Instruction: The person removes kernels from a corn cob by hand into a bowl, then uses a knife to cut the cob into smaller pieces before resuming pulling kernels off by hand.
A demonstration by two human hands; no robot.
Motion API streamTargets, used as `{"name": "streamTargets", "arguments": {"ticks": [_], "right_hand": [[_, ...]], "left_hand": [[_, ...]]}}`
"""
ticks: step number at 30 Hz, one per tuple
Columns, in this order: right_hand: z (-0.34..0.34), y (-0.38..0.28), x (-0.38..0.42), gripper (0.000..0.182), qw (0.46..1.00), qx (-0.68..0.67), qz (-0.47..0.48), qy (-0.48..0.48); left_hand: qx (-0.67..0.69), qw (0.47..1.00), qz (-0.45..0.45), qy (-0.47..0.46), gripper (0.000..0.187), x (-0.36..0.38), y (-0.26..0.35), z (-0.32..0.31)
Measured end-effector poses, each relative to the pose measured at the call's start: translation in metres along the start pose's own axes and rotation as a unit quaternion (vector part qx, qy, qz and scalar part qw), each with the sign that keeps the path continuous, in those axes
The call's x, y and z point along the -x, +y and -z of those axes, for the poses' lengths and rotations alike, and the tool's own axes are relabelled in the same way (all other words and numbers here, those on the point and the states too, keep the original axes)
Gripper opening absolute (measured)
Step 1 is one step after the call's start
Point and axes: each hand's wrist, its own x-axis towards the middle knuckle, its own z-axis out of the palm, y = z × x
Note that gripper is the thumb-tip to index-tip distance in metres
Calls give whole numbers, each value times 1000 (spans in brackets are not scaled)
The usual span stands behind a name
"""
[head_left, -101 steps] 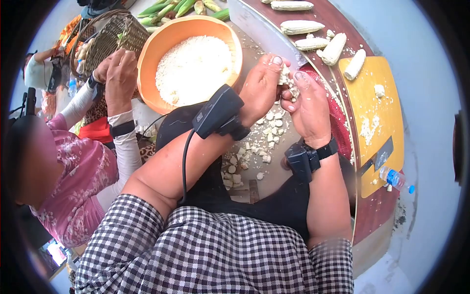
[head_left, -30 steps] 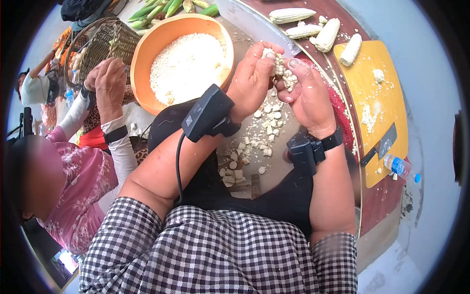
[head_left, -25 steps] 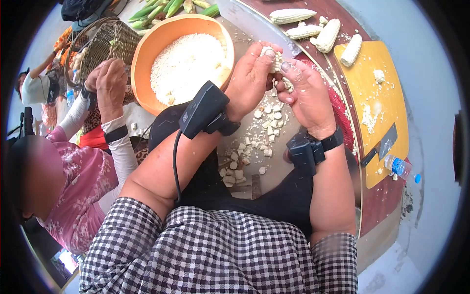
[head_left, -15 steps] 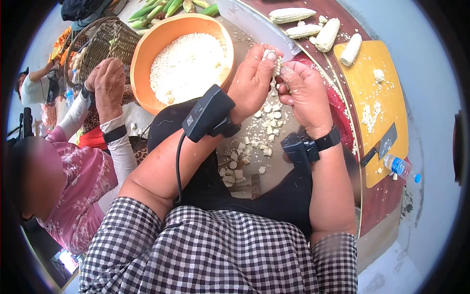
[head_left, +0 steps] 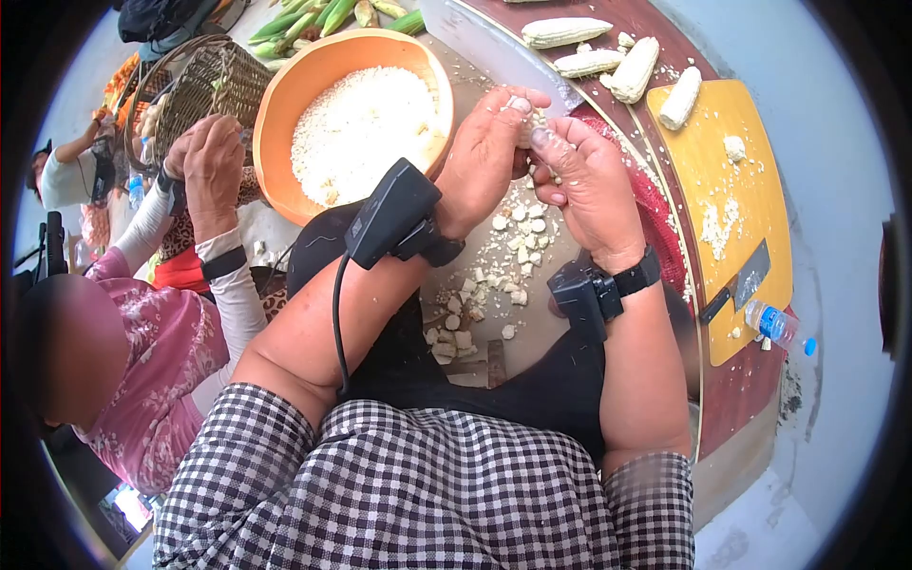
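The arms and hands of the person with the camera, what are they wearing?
Checked black-and-white sleeves that stop near the elbows. The left hand and right hand have no gloves. Each wrist wears a boxy black gadget on a black strap. A thin black cable hangs from the left gadget.

At three o'clock a dark-handled knife (head_left: 746,283) lies on a yellow board (head_left: 762,214), with a blue-capped bottle (head_left: 774,322) on its side just beside it. Toward ten o'clock is a woven basket (head_left: 223,90), with a dark bundle (head_left: 163,19) beyond. A person in a pink flowered shirt (head_left: 166,356) is near nine, another in white (head_left: 71,179) farther off between nine and ten.
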Motion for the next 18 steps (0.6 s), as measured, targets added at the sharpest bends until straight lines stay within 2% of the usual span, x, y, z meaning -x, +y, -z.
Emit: {"name": "streamTargets", "arguments": {"ticks": [3,6,11,16,18], "right_hand": [[2,-2,-1,29,1000,17,-13,-6],[5,-5,0,27,1000,7,-22,-11],[5,-9,3,21,994,-82,-59,-28],[4,-11,5,23,996,-58,-49,-43],[6,-13,6,24,998,-26,-36,-40]], "left_hand": [[-5,999,40,-33,43,-4,3,11],[-35,997,38,-66,52,-7,8,16],[-172,977,-67,-102,65,5,29,16],[-379,897,-211,-87,54,0,25,27],[-325,929,-155,-81,50,2,26,24]]}}
